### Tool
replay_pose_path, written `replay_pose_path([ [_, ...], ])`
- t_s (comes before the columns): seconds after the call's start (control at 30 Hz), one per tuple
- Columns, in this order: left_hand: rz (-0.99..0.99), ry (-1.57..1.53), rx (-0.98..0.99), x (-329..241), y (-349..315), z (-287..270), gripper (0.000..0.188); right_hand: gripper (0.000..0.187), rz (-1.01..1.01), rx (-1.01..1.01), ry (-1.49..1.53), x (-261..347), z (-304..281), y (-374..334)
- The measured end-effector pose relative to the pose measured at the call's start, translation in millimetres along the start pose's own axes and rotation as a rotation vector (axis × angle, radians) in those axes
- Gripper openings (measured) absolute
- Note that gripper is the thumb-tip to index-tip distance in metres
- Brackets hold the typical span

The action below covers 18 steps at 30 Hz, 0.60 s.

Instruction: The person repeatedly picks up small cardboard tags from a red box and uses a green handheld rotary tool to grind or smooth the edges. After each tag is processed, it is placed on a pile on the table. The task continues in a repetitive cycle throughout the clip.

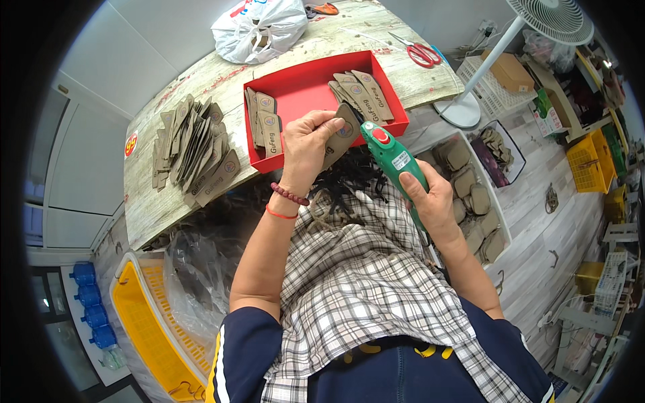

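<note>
My left hand pinches a khaki fabric piece with a dark edge and a small round print, holding it up over the front edge of the red box. My right hand is wrapped round green electric scissors with a red button, the thumb lying along the body. Their dark tip is close to the fabric piece's right edge; whether it touches I cannot tell. Inside the box, similar pieces stand in a row at the left and in another row at the right.
A loose pile of khaki pieces lies on the table, left of the box. Beyond are a white plastic bag and red-handled scissors. Black scraps cover my checked apron. A white bin of khaki pieces stands right, a yellow basket left.
</note>
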<state>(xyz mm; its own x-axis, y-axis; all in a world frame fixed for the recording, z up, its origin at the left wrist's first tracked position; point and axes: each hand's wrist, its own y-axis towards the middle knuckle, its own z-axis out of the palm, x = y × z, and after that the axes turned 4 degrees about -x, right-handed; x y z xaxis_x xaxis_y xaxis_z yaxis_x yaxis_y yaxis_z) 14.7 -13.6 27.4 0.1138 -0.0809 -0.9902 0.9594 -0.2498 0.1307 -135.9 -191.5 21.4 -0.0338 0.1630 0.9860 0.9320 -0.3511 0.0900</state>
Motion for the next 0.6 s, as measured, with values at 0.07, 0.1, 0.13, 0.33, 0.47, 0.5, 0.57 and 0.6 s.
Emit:
replay_pose_path([
  [0.07, -0.014, -0.017, 0.055, 0.7, -0.4, -0.1, 0.012, 0.044, -0.006, 0.006, -0.003, -1.4, -1.1, 2.2],
  [0.1, -0.005, 0.005, 0.077, 3.7, 0.2, -1.4, 0.012, 0.044, -0.010, 0.009, -0.004, -1.8, -1.4, 3.0],
  [0.13, 0.005, 0.028, 0.098, 8.9, 1.7, -3.6, 0.012, 0.044, -0.013, 0.005, 0.000, -1.6, -1.2, 3.4],
  [0.33, 0.058, 0.156, 0.215, 3.7, 10.0, -14.3, 0.013, 0.043, -0.013, 0.020, 0.021, -2.4, -5.2, 3.7],
  [0.47, 0.187, 0.334, 0.294, -5.9, 18.8, -23.0, 0.014, 0.042, -0.014, 0.030, 0.009, -3.0, -8.4, 3.0],
  [0.5, 0.193, 0.356, 0.304, -8.9, 20.4, -24.6, 0.014, 0.042, -0.009, 0.034, 0.010, -2.4, -8.9, 2.8],
  [0.57, 0.204, 0.400, 0.323, -16.4, 22.2, -27.1, 0.015, 0.042, -0.023, 0.047, -0.004, -2.3, -9.4, 3.1],
  [0.6, 0.220, 0.488, 0.328, -22.0, 22.5, -26.5, 0.016, 0.042, -0.028, 0.050, -0.012, -2.2, -10.1, 2.9],
])
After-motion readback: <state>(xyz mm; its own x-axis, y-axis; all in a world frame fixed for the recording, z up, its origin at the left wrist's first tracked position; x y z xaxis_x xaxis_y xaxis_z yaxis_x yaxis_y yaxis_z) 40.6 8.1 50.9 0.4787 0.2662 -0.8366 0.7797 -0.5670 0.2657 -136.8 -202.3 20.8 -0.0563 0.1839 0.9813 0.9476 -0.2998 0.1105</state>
